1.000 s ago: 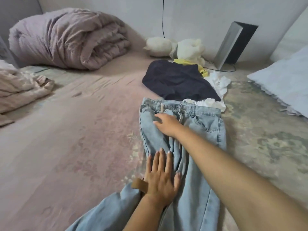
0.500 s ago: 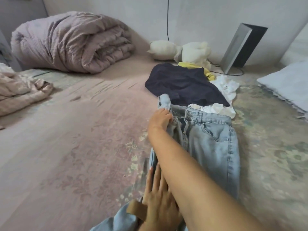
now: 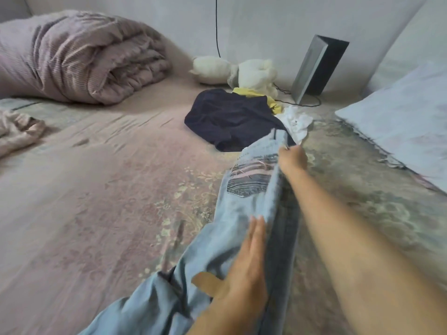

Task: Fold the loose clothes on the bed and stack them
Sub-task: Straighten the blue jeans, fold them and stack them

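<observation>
Down the near right of the bed (image 3: 101,189), I have the jeans (image 3: 244,213) folded lengthwise: right hand (image 3: 291,158) pinching the waistband, left hand (image 3: 244,274) flat, fingers straight, on the thigh. Denim feels heavy, limp; I'd grip seams.

No text, label, brand, number or sign can be read anywhere. The light blue jeans (image 3: 244,213) carry a striped patch of pink and grey bands on the back pocket, but it is blurred and shows no legible letters.
</observation>
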Motion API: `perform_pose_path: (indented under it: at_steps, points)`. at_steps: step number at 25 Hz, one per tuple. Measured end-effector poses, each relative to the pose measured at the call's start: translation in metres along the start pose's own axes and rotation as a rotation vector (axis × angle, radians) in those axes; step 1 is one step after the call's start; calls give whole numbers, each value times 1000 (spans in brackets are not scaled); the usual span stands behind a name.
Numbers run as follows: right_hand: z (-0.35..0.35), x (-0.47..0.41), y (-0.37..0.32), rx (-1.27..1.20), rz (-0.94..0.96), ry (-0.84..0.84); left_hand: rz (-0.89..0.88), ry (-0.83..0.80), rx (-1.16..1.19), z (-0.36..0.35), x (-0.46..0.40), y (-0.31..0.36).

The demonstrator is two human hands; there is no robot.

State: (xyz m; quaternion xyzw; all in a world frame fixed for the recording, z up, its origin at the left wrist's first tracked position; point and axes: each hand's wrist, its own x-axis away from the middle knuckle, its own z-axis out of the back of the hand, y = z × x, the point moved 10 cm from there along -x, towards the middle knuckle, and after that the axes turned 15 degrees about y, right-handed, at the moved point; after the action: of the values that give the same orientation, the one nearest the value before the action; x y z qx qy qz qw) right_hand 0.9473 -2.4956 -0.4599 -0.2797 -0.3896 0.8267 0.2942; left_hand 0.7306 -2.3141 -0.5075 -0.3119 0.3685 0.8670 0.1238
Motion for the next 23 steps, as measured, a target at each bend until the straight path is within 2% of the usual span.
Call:
perform_pose_path:
  at_steps: [2,4,5,6,8,9,11,13,15,17,19,20,21,23]
  points:
    - [3,-17,54,130,-121,-73,-169,-70,4,-23,13,35]
    - [-12,-15,92,170,-207,-204,-236,-309,-34,-42,32,46]
    - [-23,-16,101,133,-233,-263,-202,-358,-63,-47,35,37]
    - [-26,-14,106,44,-302,-277,-58,-458,-96,-47,38,24]
    - [-35,-4,110,-92,-425,-333,-32,-601,-259,-51,55,11]
    - [-38,2,108,-132,-464,-392,-80,-526,-308,-50,57,7]
    - [-34,-2,102,-167,-465,-379,-53,-570,-379,-59,65,3]
    - [-13,-25,94,-191,-381,-220,-38,-490,-353,-52,50,22]
    - [17,-39,93,-76,-285,-88,-11,-526,-320,-52,44,40]
    - [35,-40,112,-3,-296,-37,-165,-586,-301,-61,57,57]
    - [22,-51,148,-48,-350,-82,-162,-604,-352,-64,74,48]
    - [9,-53,165,-93,-412,-136,-94,-694,-343,-65,85,40]
    - [0,-55,179,-186,-482,-192,-92,-713,-359,-61,89,37]
    - [-18,-67,187,-347,-534,-253,-73,-643,-392,-41,76,36]
